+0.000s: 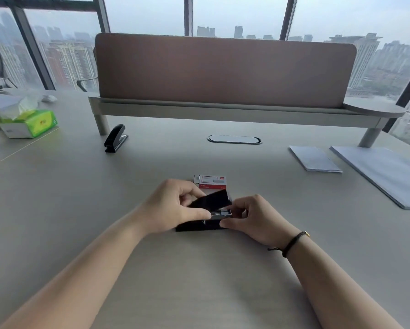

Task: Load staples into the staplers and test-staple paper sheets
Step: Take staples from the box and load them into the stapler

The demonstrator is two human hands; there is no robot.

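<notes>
two hands, left hand gripping open stapler, right hand pinching its tray

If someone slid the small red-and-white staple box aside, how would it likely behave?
The staple box lies flat on the desk, so it would probably slide, not roll or tip. It looks like thin card, likely stiff but crushable. Its left end seems open, so contents might spill.

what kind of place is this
Most likely a high-rise office workstation: a pale desk with a padded privacy divider and a cable port, stacks of paper and staplers, and floor-to-ceiling windows overlooking city towers.
</notes>
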